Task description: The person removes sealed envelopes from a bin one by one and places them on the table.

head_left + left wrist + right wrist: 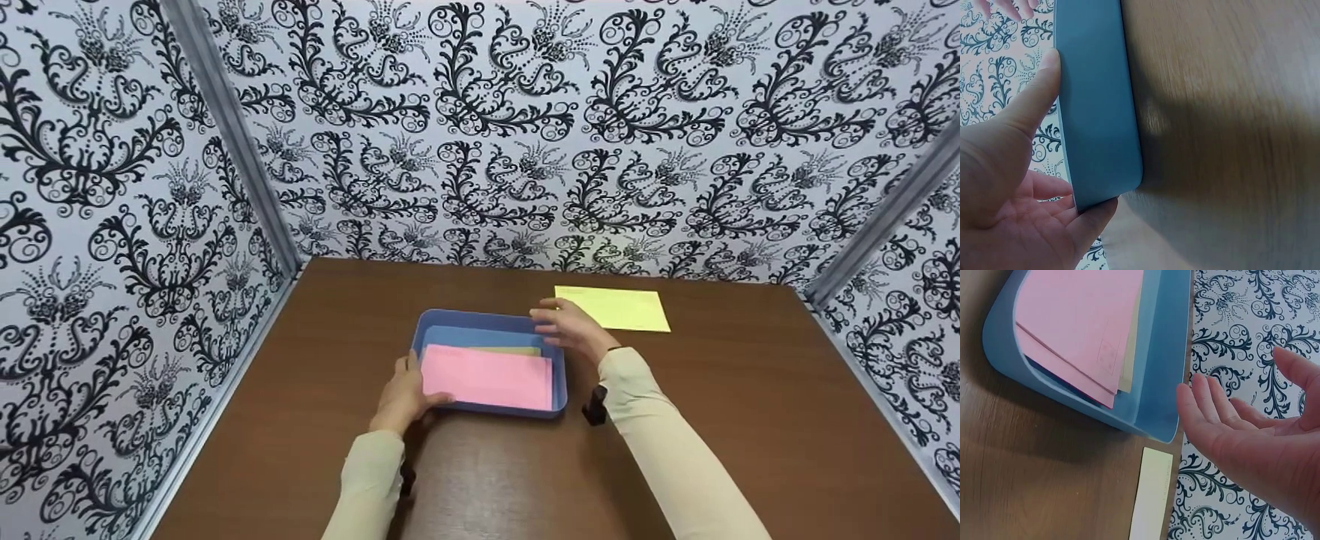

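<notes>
A blue plastic tray (499, 410) lies on the table with pink envelopes (487, 377) in it. A yellowish envelope (521, 351) peeks out behind the pink ones. My left hand (401, 392) grips the tray's near left corner. In the left wrist view its thumb (1039, 93) lies against the tray wall (1095, 112) and the fingers reach round the corner. At the tray's far right corner my right hand (571, 328) hovers with its fingers loosely extended. The right wrist view shows the right hand (1241, 427) holding nothing, just off the tray's wall (1168, 382).
A bright yellow envelope (622, 309) lies flat on the brown table (750, 390), behind and to the right of the tray. Patterned wall panels (525, 150) with grey frame posts close off the back and both sides.
</notes>
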`<state>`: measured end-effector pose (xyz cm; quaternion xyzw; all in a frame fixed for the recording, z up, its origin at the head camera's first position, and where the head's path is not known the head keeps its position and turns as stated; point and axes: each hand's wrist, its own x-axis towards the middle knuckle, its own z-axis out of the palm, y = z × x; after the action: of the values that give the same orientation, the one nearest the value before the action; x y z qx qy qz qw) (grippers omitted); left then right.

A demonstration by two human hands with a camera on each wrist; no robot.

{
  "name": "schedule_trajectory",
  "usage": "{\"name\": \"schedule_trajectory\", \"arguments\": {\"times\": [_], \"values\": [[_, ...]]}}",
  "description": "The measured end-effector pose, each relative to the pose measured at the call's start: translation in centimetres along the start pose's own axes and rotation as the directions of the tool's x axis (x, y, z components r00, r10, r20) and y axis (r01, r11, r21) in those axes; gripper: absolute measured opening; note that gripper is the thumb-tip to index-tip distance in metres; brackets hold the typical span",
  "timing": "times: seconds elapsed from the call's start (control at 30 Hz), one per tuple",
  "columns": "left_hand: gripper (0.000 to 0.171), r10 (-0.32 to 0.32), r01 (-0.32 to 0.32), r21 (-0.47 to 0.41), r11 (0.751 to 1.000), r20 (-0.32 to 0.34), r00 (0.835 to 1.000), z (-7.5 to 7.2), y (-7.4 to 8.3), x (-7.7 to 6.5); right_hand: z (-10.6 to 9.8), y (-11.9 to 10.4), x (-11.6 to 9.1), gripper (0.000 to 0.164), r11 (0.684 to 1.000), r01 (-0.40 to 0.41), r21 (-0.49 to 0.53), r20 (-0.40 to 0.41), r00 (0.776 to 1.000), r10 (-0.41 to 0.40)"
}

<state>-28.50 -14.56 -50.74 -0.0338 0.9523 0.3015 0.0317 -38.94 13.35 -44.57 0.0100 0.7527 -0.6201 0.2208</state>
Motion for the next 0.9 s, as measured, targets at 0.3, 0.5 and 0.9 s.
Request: {"name": "schedule_trajectory", "arguments": {"times": [0.3,0.5,0.9], "values": [[0.113,-0.009,0.009,-0.026,1.0,0.009,1.0,0.0,0.0,0.0,0.8,-0.1,0.5,0.072,0.993,-0.076,-0.092,0.0,0.997,0.077],[0.114,-0.018,0.019,-0.051,0.999,0.016,1.0,-0.1,0.0,-0.1,1.0,0.0,0.3,0.071,0.975,-0.156,-0.156,-0.02,0.988,0.154],[0.114,-0.024,0.025,-0.041,0.999,0.006,1.0,0.0,0.0,0.1,1.1,-0.1,-0.4,0.089,0.934,-0.228,-0.275,-0.02,0.973,0.232]]}}
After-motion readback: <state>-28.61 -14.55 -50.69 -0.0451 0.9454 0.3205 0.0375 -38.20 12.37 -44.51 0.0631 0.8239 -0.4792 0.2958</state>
